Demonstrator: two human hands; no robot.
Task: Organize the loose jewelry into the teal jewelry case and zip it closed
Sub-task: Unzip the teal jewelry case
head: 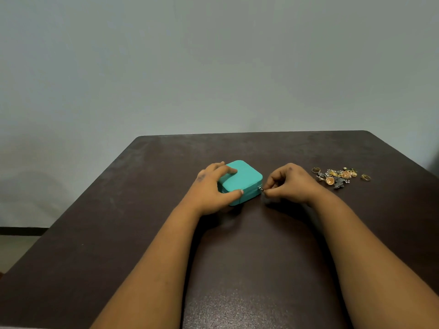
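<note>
- Mid-tabletop, the teal jewelry case looks light and semi-stiff; the left hand grips it.
- Right hand pinches the zipper pull, the right hold.
- Loose jewelry, snaggy, lies toward the right edge.

Dim, flat indoor light, cool grey-green cast. Soft sheen on table near bottom centre, so light prob. from above/front. Faint, diffuse shadows under forearms and beside case; vague dark patch on wall at lower left. Slight softness overall, compression smear on wall. Jewelry too small & blurry for detail. Wide-angle stretch at edges: arms balloon toward bottom, table edges splay. No harsh glare.
</note>
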